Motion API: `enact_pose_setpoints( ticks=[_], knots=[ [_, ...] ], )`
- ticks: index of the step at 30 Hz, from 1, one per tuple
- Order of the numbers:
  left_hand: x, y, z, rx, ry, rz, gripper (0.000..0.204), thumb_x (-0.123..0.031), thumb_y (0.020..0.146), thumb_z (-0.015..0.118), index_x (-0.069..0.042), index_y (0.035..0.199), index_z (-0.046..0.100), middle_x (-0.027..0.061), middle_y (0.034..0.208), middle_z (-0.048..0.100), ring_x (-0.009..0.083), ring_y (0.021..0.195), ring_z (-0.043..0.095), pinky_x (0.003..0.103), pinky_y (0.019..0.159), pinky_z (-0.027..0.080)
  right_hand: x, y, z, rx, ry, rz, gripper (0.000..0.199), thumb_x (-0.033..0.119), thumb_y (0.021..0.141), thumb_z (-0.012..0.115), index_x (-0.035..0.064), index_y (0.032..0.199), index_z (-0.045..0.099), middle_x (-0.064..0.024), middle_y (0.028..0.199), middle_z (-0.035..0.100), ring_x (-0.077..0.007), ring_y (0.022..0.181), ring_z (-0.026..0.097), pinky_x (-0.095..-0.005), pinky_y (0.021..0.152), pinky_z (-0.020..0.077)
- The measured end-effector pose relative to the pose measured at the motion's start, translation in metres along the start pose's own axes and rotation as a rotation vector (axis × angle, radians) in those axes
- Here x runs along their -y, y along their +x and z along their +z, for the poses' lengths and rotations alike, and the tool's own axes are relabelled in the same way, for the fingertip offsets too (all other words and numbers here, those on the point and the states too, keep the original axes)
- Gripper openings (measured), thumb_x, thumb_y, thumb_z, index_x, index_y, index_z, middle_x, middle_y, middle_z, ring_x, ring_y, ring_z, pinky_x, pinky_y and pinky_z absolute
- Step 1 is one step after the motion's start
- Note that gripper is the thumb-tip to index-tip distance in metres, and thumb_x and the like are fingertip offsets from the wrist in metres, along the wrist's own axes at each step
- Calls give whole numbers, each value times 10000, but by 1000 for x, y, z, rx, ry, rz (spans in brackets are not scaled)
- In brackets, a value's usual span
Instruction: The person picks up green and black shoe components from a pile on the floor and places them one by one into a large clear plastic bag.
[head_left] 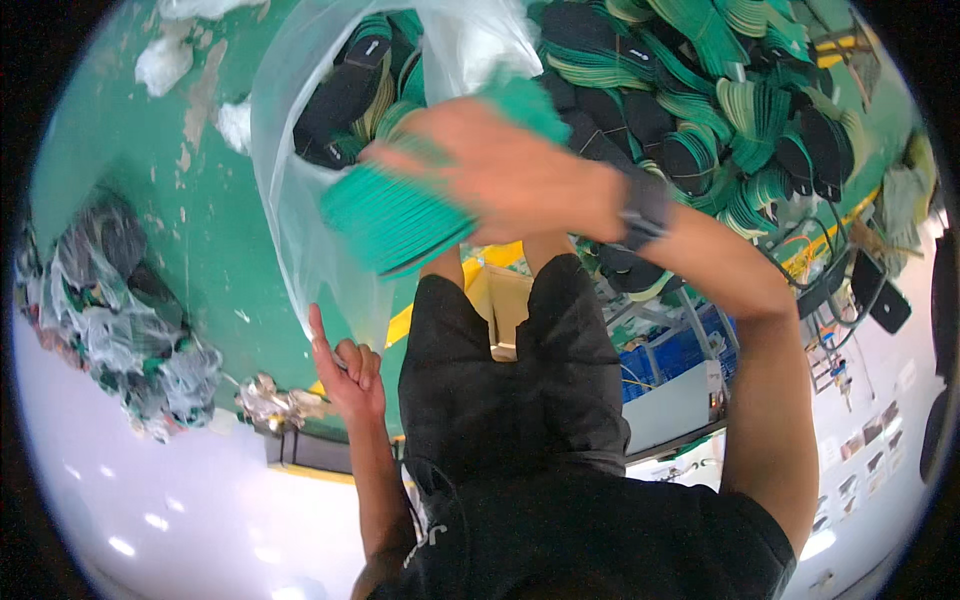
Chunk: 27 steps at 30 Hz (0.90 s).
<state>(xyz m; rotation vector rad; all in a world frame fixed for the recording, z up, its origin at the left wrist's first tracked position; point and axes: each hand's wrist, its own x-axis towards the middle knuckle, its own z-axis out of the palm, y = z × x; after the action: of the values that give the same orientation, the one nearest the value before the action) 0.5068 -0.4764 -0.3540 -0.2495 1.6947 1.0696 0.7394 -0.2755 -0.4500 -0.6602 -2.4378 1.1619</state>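
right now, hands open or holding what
Left hand: partly curled at the clear bag; can't tell whether it's gripping.
Right hand: holding a stack of green insoles.

A workshop or factory floor, and it's loaded with goods in bulk!
Just beyond the right hand [490, 170] and out to its right, look at those heaps of green-and-black insoles [752, 118], bundle upon bundle! Ahead of the left hand [352, 372] a big clear bag [278, 190] gapes, bundles showing within its rim; well off to that hand's left sits a mound of plastic-wrapped stuff [110, 310]. Underfoot it's green-painted floor [235, 270], scuffed in patches, with a yellow stripe [400, 325] near the left hand, and well right of the right hand, orange cables [797, 264]!
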Motion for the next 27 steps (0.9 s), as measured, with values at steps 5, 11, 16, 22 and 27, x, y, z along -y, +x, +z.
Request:
enact_pose_setpoints(
  ticks=[5,11,16,22,27],
  knots=[
    [7,10,-10,175,-116,78,490,-253,1013,326,-100,1456,183,-43,525,266,31,396,249,187,358,229,-6,101,169,332,-120,3,351,223,630,675,35,905,565,-153,892,598,-293,898,572,-421,764,442],
    [-10,16,-25,119,-101,109,472,-251,1013,320,-60,1435,230,-45,520,263,38,381,228,192,365,231,-39,-1,130,-351,302,402,370,176,719,613,61,1070,593,-139,975,600,-333,916,576,-405,740,485],
    [14,25,-38,55,-53,-20,428,-180,982,402,30,1349,332,-34,536,284,37,388,242,191,359,236,-189,-192,86,-215,-483,974,740,208,642,737,-68,1238,397,-241,1150,462,-390,1083,436,-429,949,371],
    [38,36,-44,-41,49,-93,427,-160,972,422,40,1338,333,-31,535,300,36,389,265,188,348,260,-272,-226,98,54,-817,727,890,198,623,781,-10,1345,304,-233,1344,356,-394,1269,325,-448,1040,301],
    [41,45,-37,-2,115,-104,405,-172,975,414,36,1318,361,-26,529,304,33,382,260,186,348,266,-300,-209,65,392,-896,710,1060,362,605,787,27,1423,201,-244,1421,279,-388,1323,271,-519,1048,261]
  ],
)
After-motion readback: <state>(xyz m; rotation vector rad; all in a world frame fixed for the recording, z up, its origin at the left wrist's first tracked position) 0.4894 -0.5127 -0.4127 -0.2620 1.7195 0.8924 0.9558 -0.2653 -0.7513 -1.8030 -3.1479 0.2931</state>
